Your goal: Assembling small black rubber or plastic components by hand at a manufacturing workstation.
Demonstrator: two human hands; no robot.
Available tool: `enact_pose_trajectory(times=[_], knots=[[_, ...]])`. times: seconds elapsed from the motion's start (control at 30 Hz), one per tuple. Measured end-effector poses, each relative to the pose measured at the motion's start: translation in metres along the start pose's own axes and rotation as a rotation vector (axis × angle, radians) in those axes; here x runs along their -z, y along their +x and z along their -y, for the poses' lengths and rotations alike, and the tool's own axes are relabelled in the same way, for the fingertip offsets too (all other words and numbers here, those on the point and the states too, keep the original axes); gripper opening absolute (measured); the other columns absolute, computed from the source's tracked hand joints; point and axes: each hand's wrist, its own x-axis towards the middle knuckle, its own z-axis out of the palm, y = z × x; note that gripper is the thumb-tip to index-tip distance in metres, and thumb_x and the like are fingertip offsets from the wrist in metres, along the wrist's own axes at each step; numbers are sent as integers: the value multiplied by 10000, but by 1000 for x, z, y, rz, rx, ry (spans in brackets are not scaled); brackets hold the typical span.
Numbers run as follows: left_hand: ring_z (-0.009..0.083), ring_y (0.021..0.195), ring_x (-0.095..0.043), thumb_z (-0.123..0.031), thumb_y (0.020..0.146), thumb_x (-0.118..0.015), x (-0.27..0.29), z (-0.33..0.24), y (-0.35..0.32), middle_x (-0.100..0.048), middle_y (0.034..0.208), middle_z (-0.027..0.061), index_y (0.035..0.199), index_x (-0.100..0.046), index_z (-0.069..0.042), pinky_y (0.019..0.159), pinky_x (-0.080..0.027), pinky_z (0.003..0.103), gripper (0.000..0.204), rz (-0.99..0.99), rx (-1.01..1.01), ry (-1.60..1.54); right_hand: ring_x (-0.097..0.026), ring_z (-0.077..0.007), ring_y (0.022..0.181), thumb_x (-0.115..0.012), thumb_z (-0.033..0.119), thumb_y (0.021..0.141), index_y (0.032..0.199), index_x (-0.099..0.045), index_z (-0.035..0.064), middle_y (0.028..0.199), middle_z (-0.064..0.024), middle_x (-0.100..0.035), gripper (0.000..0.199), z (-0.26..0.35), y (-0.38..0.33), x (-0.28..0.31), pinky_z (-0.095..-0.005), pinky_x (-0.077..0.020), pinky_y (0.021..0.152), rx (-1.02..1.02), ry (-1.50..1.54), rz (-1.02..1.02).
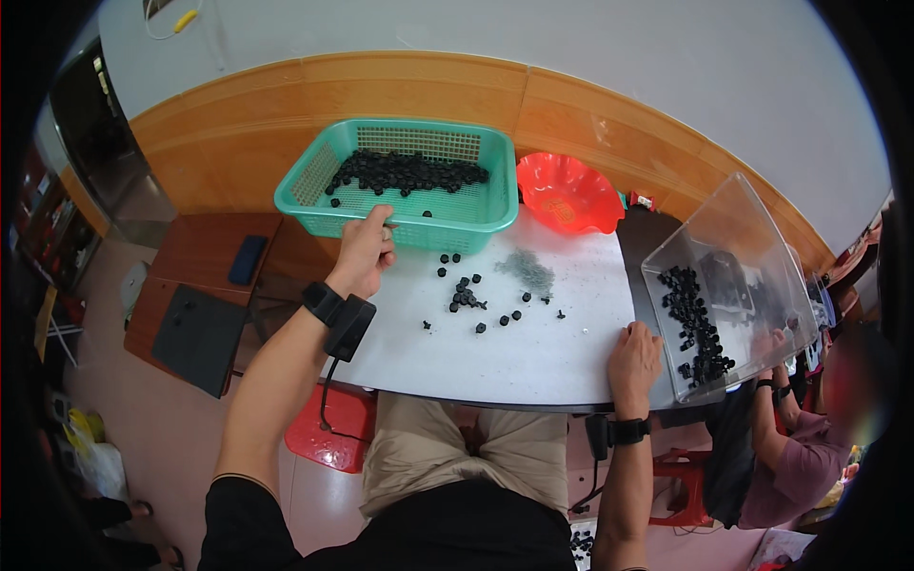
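My left hand (367,246) is at the front rim of a green plastic basket (447,235), its fingers curled against the rim. Inside the basket lies a heap of small black knob-like parts (409,172). My right hand (635,362) rests closed at the right edge of the white tabletop (562,366); whatever its fingers may hold is hidden. Between my hands, loose black parts (464,295) lie scattered, some bunched together. Beyond them is a small pile of thin greyish pieces (526,272), too fine to name.
A red wavy-rimmed bowl (568,193) stands right of the basket. A tilted clear plastic bin (752,271) holds more black parts at the right, near another person's hands (773,347). A brown side table (195,257) stands left; a red stool (328,433) is below the table.
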Motion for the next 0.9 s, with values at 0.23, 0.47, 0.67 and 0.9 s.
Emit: enact_pose_trajectory(times=[0.23, 0.47, 0.67, 0.9], knots=[[42, 513, -363, -310, 906, -674, -2, 6, 1, -349, 595, -88, 785, -521, -104, 475, -337, 242, 283, 28, -17, -42, -571, -351, 1016, -563, 157, 965, 1027, -605, 43, 1032, -115, -656, 136, -6, -3, 0, -483, -516, 782, 49, 34, -76], [26, 516, -344, -425, 926, -690, 6, 6, -2, -340, 642, -95, 975, -573, -26, 456, -304, 224, 418, 25, -36, 47, -597, -351, 929, -576, 165, 945, 973, -616, 45, 974, -134, -671, 130, -17, -3, 7, -469, -476, 789, 124, 21, -115], [27, 549, -334, -532, 923, -678, 3, 0, -20, -314, 653, -90, 980, -579, -34, 499, -310, 215, 511, 44, -21, 133, -616, -338, 948, -640, 117, 924, 1049, -631, 46, 1065, -123, -665, 144, -35, -34, 52, -429, -510, 783, 155, 86, -429], [23, 545, -335, -471, 945, -679, 10, 19, -41, -335, 671, -82, 895, -590, -52, 487, -317, 212, 431, 26, -144, 225, -697, -335, 815, -633, 107, 950, 1065, -627, 54, 1144, -90, -669, 127, -91, -73, 74, -398, -550, 639, 42, 2, -547]])
